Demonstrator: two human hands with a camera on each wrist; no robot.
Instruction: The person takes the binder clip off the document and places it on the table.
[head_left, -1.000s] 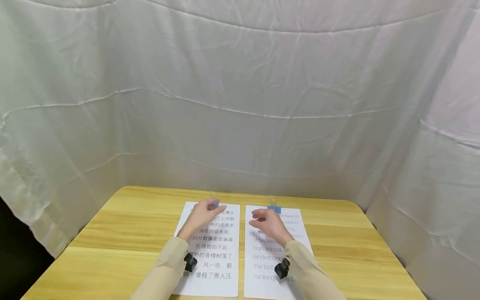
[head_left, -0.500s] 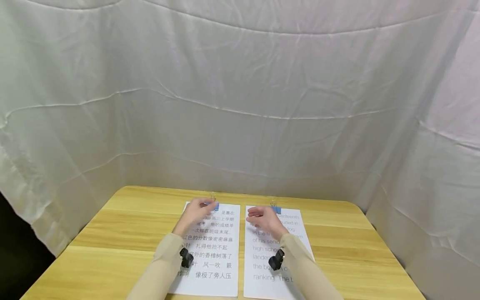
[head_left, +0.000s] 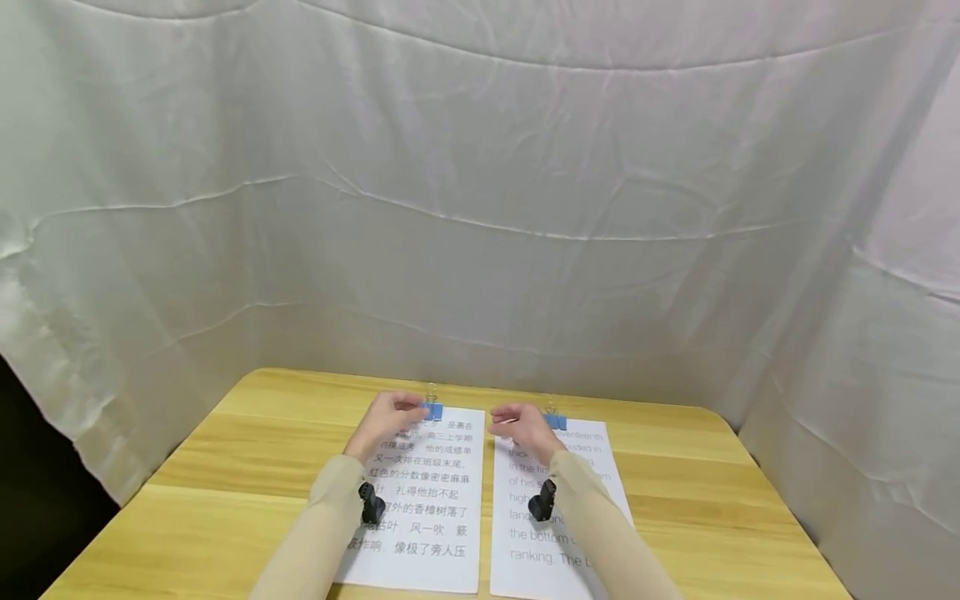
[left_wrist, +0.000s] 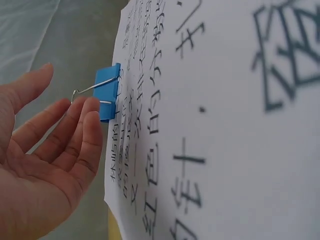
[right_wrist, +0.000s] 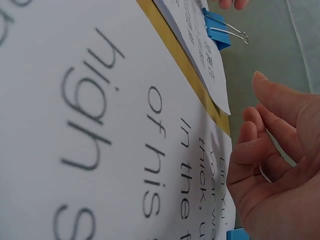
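Two stacks of printed paper lie side by side, the left one (head_left: 431, 517) in Chinese characters, the right one (head_left: 521, 537) in English. A blue binder clip (head_left: 433, 411) bites the top edge of the left stack, and another blue binder clip (head_left: 555, 422) does the same on the right. My left hand (head_left: 386, 423) hovers near the left clip with relaxed, slightly bent fingers. In the left wrist view its fingertips overlap the wire handle of that clip (left_wrist: 106, 92). Over the top left of the English stack, my right hand (head_left: 523, 427) holds nothing, its fingers loosely bent.
The stacks lie on a wooden table (head_left: 690, 500) with rounded far corners. A pale hanging curtain (head_left: 480, 208) encloses the back and sides. A narrow strip of wood shows between the stacks. Small black cameras (head_left: 371, 504) sit on both wrists.
My left hand has drifted left, uncovering more of its blue clip and the Chinese text. My right hand has shifted slightly left and away from me. Both stacks lie still.
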